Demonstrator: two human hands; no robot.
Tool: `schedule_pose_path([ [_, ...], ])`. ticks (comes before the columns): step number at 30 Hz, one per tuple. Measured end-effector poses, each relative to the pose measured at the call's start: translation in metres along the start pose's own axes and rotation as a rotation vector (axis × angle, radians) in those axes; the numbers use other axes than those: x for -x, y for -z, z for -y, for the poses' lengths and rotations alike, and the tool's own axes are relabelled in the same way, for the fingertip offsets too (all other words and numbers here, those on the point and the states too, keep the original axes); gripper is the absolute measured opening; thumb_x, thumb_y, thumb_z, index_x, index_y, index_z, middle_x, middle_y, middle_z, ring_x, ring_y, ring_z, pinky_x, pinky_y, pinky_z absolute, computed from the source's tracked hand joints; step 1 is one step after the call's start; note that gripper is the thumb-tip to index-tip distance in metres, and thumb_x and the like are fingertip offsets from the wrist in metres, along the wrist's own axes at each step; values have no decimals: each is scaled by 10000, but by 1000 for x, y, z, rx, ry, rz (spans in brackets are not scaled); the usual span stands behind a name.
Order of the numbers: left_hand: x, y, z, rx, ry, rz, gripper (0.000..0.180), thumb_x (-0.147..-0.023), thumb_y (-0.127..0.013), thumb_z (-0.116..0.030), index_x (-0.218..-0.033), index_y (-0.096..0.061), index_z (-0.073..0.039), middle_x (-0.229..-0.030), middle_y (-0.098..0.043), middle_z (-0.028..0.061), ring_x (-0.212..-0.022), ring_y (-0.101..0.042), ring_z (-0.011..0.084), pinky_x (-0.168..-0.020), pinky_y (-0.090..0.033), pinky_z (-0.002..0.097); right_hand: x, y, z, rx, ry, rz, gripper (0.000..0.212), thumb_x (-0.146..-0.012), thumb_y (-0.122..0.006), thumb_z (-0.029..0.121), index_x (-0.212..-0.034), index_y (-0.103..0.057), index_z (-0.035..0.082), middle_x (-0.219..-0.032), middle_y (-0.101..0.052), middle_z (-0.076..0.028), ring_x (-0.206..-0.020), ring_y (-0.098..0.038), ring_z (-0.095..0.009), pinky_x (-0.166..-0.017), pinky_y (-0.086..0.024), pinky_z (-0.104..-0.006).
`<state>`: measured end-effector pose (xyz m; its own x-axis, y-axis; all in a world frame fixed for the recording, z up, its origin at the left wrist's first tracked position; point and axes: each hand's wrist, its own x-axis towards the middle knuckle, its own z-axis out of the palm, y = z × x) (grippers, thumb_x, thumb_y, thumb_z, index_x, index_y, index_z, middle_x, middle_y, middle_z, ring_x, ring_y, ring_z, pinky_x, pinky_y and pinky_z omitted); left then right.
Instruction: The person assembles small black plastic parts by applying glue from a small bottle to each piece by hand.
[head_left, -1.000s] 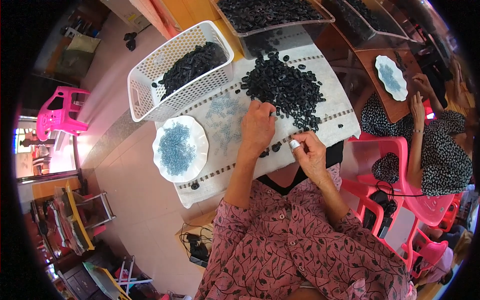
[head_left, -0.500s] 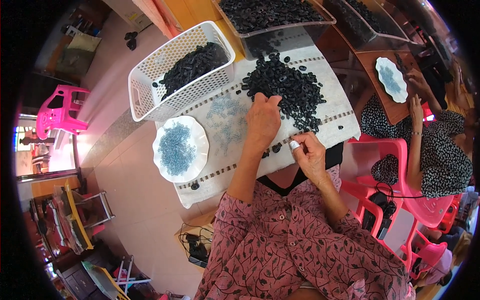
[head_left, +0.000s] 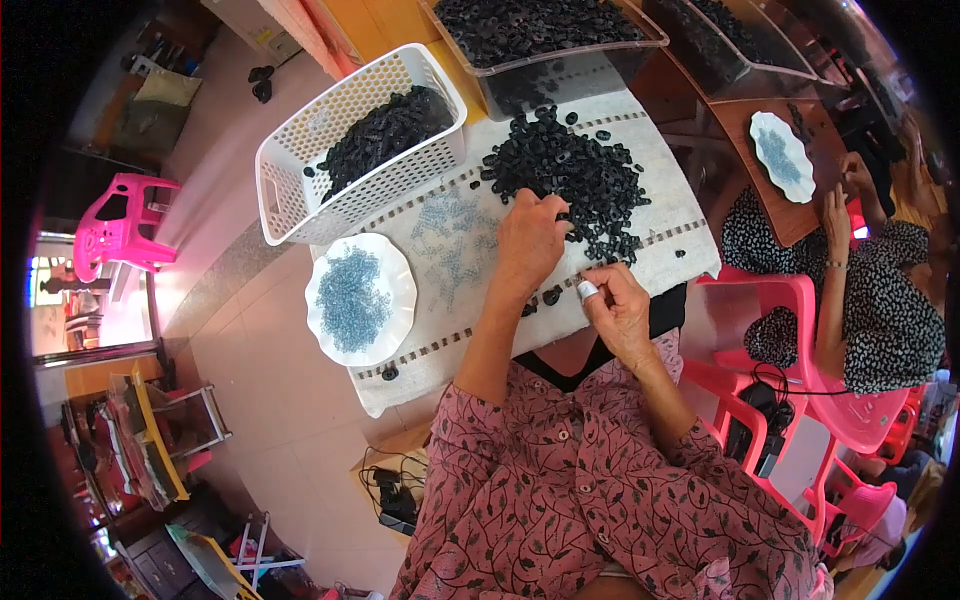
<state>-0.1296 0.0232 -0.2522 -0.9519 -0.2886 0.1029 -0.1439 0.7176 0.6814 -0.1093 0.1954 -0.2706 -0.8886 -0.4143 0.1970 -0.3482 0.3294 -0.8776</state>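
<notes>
Head view, left to right: we see a white plate of pale blue pieces near the table's left edge, within easy reach, and behind it a white basket half filled with black rings, likely finished stock. Our left hand lies palm down, fingers curled at the near edge of the heap of black rings, seemingly raking a few loose. The heap sits on the white cloth, stretching away from us toward a clear tray. Our right hand, one fingertip capped in white, is pinched together just off the heap; whether it grips a ring we cannot tell. The rings mostly lie flat, holes upward, with no clear long axis.
</notes>
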Motion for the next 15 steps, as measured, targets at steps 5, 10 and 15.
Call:
schedule_pose_path([
  [5, 3, -5, 15, 187, -183, -180, 190, -776, -665, -82, -962, -655, -46, -808, -606, 120, -689, -615, 238, -615, -490, 336, -1, -1, 2, -20, -8, 3, 88, -799, -632, 5, -887, -623, 8, -777, -540, -34, -583, -493, -80, -527, -410, -220],
  [10, 23, 2, 4, 815, 95, -29, 151, -865, -614, -74, -989, -639, 7, -839, -654, 70, -689, -642, 137, -630, -534, 270, 0, 0, 1, -23, -2, -17, 88, -803, -623, -20, -889, -614, 0, -760, -534, -46, -560, -494, -83, -505, -405, -224],
  [15, 47, 8, -7, 1292, 196, -1, 150, -897, -576, -50, -1020, -622, 22, -856, -655, 72, -741, -654, 136, -692, -561, 266, 2, 1, -2, -183, -68, -10, 84, -832, -604, -29, -910, -620, 0, -752, -524, -3, -572, -477, -42, -518, -413, -196],
])
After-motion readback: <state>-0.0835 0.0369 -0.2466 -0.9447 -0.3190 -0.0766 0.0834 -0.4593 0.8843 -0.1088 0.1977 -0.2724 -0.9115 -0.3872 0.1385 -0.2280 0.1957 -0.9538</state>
